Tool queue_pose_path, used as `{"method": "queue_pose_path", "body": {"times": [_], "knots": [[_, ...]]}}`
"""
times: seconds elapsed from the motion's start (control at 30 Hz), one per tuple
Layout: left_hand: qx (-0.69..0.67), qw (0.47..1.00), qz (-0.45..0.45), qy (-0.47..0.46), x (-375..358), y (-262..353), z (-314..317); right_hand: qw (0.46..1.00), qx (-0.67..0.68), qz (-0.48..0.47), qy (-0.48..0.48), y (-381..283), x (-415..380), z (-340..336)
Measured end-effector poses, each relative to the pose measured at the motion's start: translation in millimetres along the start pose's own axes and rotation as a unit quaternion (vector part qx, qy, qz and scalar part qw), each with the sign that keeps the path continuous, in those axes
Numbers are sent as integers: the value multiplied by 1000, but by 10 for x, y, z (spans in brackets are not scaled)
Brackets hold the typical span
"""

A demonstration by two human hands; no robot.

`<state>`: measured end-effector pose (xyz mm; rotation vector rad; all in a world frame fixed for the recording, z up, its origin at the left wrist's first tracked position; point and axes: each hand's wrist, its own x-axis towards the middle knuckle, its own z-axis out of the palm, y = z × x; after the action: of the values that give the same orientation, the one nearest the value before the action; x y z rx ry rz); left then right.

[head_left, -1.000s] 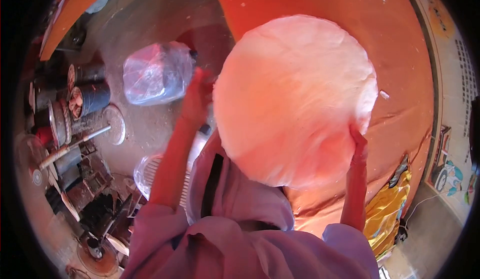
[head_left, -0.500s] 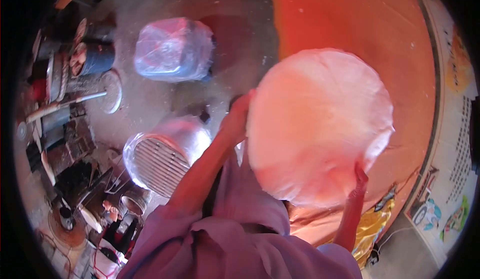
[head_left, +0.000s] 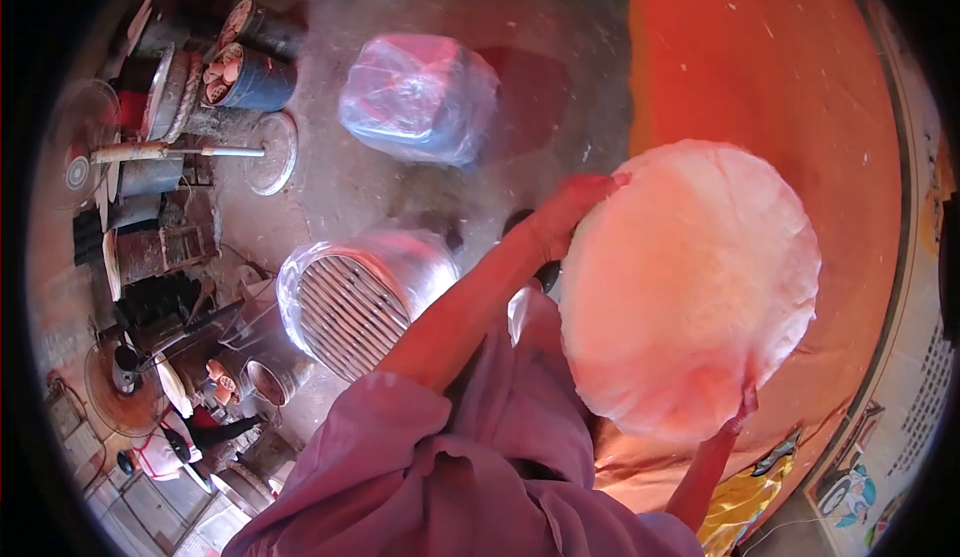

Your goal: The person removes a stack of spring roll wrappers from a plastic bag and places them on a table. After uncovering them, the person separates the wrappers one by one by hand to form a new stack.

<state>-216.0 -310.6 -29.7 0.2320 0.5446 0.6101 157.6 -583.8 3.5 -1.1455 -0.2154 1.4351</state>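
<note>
- My left hand grips the upper-left edge of a large, pale pink-and-white, soft-looking round sheet, its fingertips lying on the rim.
- My right hand grips the same sheet at its lower-right edge; one digit shows against the rim, and the other fingers are mostly hidden.
- The sheet sits right of centre in the frame, its broad face towards me, pinker along the bottom and left, whiter along the right; its edge is slightly ragged and crinkled there. I cannot tell what it is made of.
- My bare forearms run up from a loose, mauve-looking cloth shirt at the bottom centre.
- Behind the sheet, a wide, bright orange covering fills the upper right, wrinkled towards the lower right.
- A shiny, golden-yellow crumpled cloth lies at the lower right, below my right hand.
- Left of my left hand, at the upper centre, a boxy bundle in clear plastic wrap stands on the grey floor.
- Below that bundle, beside my left forearm, is a rounded, plastic-wrapped object with a slatted face.
- At the upper left, a dark blue cylindrical bucket holds reddish pieces.
</note>
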Motion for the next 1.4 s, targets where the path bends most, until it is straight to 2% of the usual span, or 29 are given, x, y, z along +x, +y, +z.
{"method": "queue_pose_path", "body": {"times": [0.13,0.2,0.27,0.37,0.4,0.47,0.57,0.63,0.77,0.87,0.93,0.97,1.03,1.1,1.2,1.27,1.4], "knots": [[-30,999,-17,5,-270,5,53,1000,-18,5,5,-112,-22,142],[-48,998,10,39,-499,9,41,999,-39,10,20,-142,4,260],[-38,997,-6,67,-735,66,-100,997,-72,12,40,-188,52,456],[-107,992,66,32,-988,116,-638,992,-117,16,45,-187,321,902],[-144,985,89,16,-1086,293,-646,990,-133,22,43,-171,496,1131],[-79,963,157,206,-1353,750,-484,980,-193,27,42,-96,907,1916],[-136,962,177,160,-1303,909,-1291,963,-262,58,5,124,1571,2825],[-184,949,197,163,-1486,792,-2004,965,-217,127,-74,415,2039,3174],[-313,894,273,168,-1568,938,-2716,938,-285,145,-135,939,2725,3983],[-317,865,298,248,-1694,903,-3300,915,-321,173,-173,1372,3221,4452],[-279,863,345,241,-1851,959,-3848,905,-312,221,-185,1721,3581,4719],[-237,869,352,252,-1912,834,-4392,900,-306,245,-190,1903,3741,4828],[-191,871,354,281,-1898,1143,-4608,892,-310,253,-212,2308,4086,4989],[-190,864,342,318,-1869,1926,-4069,885,-310,253,-238,2590,4356,5150],[-192,863,371,285,-1874,2183,-4455,880,-293,255,-274,3010,4703,5365],[-198,853,351,333,-1822,2376,-4727,877,-281,271,-278,3265,4925,5436],[-205,844,330,370,-1604,2634,-5190,893,-285,284,-199,3829,5294,5304]]}}
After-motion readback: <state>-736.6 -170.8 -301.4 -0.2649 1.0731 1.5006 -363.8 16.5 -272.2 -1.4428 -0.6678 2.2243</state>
